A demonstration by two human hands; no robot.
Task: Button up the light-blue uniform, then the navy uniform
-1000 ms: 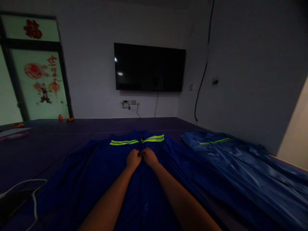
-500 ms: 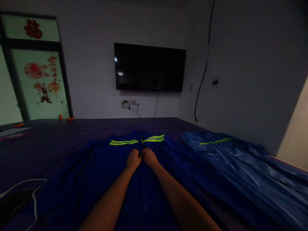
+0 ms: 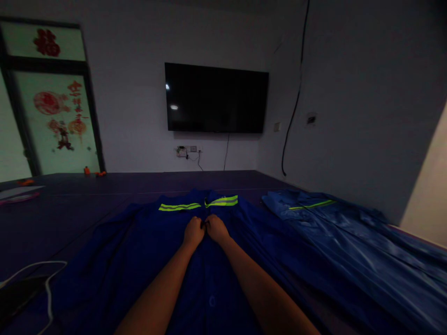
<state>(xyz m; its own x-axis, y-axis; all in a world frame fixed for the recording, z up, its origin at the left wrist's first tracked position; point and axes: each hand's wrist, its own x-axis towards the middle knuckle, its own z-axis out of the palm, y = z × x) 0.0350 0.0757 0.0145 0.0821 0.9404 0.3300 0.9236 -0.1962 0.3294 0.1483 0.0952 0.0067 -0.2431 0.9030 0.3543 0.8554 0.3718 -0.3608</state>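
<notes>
1. Deep-blue cloth jacket (image 3: 146,251) lies spread, front up, on a flat dark purple surface (image 3: 84,204) directly ahead of me, collar at the far end.
2. Two yellow-green and grey chest strips (image 3: 225,201) show just beyond my hands.
3. My left hand (image 3: 194,231): fingers curled in, pinching the jacket's front closure.
4. My right hand (image 3: 216,228): likewise closed on the closure, just beside the left. Too dark for me to tell exactly what the fingertips pinch there.
5. Lighter blue, shiny garment (image 3: 342,237) with a thin yellow-green stripe lies to the right, near the wall.
6. Thin white cable (image 3: 49,298) loops at near left.
</notes>
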